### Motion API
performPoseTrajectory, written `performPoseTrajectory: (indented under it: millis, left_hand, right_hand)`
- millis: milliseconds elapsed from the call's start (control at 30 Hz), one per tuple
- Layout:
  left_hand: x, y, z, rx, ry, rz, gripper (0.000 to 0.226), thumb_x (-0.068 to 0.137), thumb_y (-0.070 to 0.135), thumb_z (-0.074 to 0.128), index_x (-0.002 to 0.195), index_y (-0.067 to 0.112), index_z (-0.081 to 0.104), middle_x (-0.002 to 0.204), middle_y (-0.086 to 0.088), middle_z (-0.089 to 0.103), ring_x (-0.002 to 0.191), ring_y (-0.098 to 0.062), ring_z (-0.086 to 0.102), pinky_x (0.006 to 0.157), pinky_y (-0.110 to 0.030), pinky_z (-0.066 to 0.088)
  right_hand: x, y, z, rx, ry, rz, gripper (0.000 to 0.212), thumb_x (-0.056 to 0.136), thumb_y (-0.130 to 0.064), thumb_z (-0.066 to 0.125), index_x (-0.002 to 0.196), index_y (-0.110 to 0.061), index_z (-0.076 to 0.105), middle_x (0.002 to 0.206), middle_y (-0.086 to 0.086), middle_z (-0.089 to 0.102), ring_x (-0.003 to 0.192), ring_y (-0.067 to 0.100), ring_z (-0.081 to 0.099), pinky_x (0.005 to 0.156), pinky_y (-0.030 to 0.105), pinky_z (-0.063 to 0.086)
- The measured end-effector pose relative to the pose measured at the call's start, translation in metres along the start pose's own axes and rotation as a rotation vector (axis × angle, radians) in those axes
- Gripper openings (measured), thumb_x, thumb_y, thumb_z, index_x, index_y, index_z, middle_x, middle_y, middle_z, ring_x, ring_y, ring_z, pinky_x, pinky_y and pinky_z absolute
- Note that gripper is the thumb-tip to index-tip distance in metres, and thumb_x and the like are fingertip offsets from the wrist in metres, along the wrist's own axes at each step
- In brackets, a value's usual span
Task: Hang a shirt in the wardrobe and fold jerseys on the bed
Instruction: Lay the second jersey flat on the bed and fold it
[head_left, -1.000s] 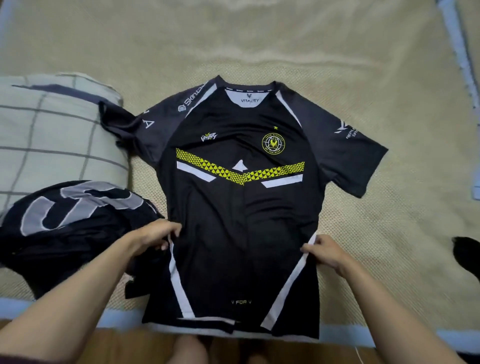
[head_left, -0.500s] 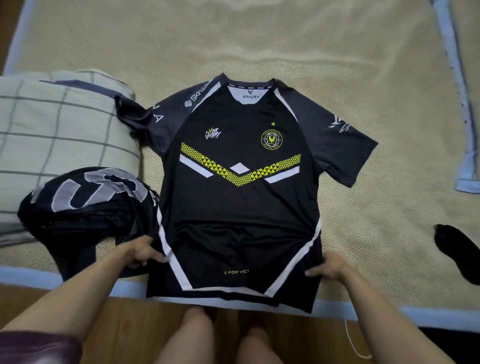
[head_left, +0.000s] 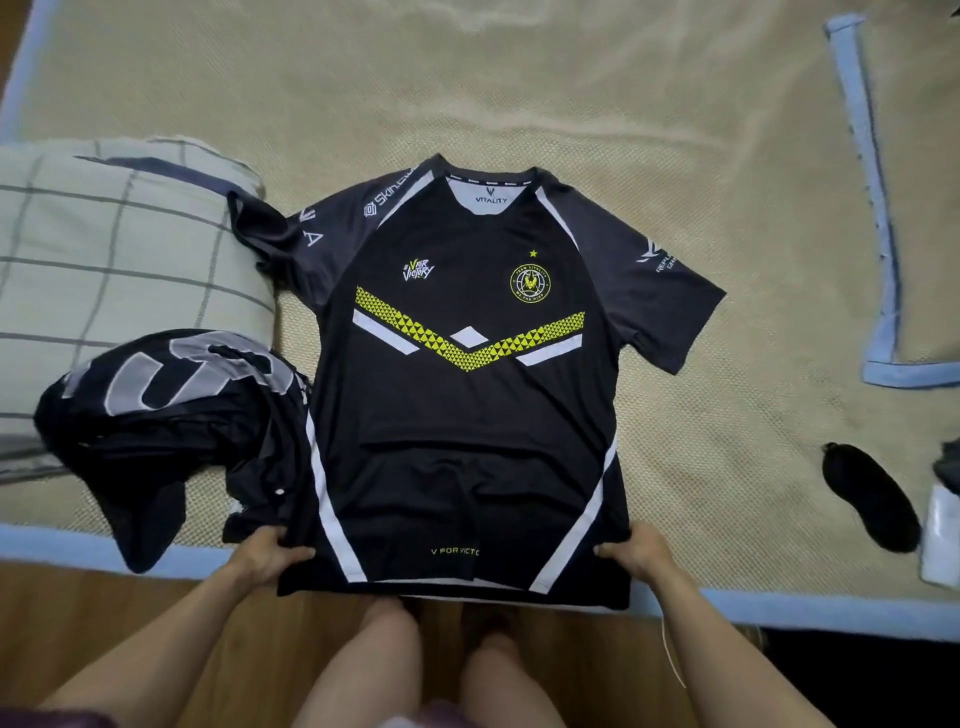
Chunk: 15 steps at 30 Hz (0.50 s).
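On the bed (head_left: 675, 156), the jersey (head_left: 467, 405) lies face up, collar away, long axis straight ahead; left hand (head_left: 267, 553) and right hand (head_left: 636, 551) each pinch a hem corner, equally near.

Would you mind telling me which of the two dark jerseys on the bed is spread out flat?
The black Vitality jersey with the yellow chevron, held at its hem by both hands; the other jersey, beside the checked pillow, lies crumpled.

Home bedroom: matted bed (head_left: 675, 130), pillow (head_left: 119, 260).
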<state>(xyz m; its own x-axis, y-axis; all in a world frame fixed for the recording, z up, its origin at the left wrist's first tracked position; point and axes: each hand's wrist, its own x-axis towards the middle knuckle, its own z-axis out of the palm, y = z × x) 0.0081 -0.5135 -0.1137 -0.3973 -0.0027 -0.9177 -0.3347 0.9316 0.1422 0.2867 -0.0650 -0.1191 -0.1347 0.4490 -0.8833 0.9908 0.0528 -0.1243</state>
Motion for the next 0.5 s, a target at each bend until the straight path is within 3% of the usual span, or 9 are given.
performPoseTrajectory:
  millis: [133,267,500]
  left_hand:
    - [-0.007,0.007,0.011,-0.049,0.015,0.004,0.047,0.080,0.006,0.082,0.122,-0.005,0.064,0.120,-0.017,0.068,0.112,-0.034,0.064,0.094,-0.035,0.047]
    - [-0.013,0.003,0.017,0.061,0.051,0.009,0.055,0.081,0.005,0.079,0.132,-0.002,0.058,0.129,-0.019,0.064,0.120,-0.037,0.058,0.099,-0.039,0.047]
    - [-0.017,-0.019,0.017,0.132,0.164,-0.053,0.044,0.083,0.014,0.078,0.124,0.003,0.066,0.120,-0.019,0.069,0.114,-0.037,0.062,0.099,-0.040,0.048]
  right_hand:
    - [-0.004,-0.001,0.010,-0.045,-0.030,-0.005,0.047,0.078,-0.007,0.082,0.123,-0.003,0.067,0.121,0.016,0.071,0.114,0.035,0.065,0.098,0.042,0.052]
    - [-0.009,0.011,0.014,-0.131,0.001,0.006,0.039,0.081,-0.008,0.078,0.119,-0.002,0.068,0.117,0.018,0.071,0.109,0.037,0.064,0.088,0.039,0.051]
    - [-0.019,0.035,0.012,-0.232,0.108,0.011,0.015,0.086,-0.002,0.063,0.099,-0.007,0.058,0.101,0.017,0.066,0.099,0.039,0.063,0.076,0.037,0.046]
